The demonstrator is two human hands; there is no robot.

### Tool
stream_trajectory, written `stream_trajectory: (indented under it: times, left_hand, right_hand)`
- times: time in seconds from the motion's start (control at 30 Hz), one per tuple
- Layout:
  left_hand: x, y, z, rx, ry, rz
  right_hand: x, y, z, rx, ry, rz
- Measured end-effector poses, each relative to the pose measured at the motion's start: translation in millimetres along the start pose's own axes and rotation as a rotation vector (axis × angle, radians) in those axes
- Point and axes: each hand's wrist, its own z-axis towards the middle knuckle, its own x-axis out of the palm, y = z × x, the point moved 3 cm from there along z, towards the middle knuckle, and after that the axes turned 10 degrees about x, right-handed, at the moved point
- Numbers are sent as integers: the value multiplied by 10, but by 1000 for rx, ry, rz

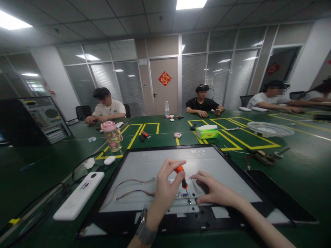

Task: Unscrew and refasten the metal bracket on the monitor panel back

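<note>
A large flat display panel [207, 158] lies face down or back up on the green table, with a metal bracket and small circuit board [182, 195] near its front edge. My left hand [167, 182], wearing a watch [146, 227], grips an orange and black screwdriver [184, 182]. Its shaft points down and its tip meets the bracket's right part. Just to the right, my right hand [213, 189] has its thumb and fingers apart, resting at the bracket's edge. Thin coloured wires [129, 194] run left from the board.
Left of the panel are a white power bank [80, 196], black cables [59, 193] and a pink-lidded bottle [112, 137]. A tissue pack [207, 132] stands behind it. A dark flat slab [279, 196] lies right. Several people sit across the table, among them a person in black [203, 103].
</note>
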Motion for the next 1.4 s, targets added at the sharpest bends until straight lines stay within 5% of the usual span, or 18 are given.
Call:
stream_trajectory:
  times: [0.3, 0.47, 0.63, 0.77, 0.97, 1.13, 1.4]
  left_hand:
    - [3, -30, 16, -79, -66, -70]
    - [114, -78, -26, -120, 34, -156]
    - [130, -123, -46, 13, -8, 71]
    - [126, -127, -48, 19, 58, -18]
    - [59, -118, -50, 16, -39, -10]
    - [32, -97, -65, -49, 41, -97]
    - [-12, -26, -52, -90, -51, -24]
  right_hand:
    - [-6, 3, 0, -17, -18, -17]
    - [-2, -6, 6, -33, -13, -5]
    - [-8, 2, -1, -41, -16, 0]
    - [-1, 0, 0, -44, -17, -18]
    - [1, -18, 0, -35, -13, -23]
    - [-4, -16, 6, -35, -17, -26]
    - [-3, -8, 10, -40, -10, -7]
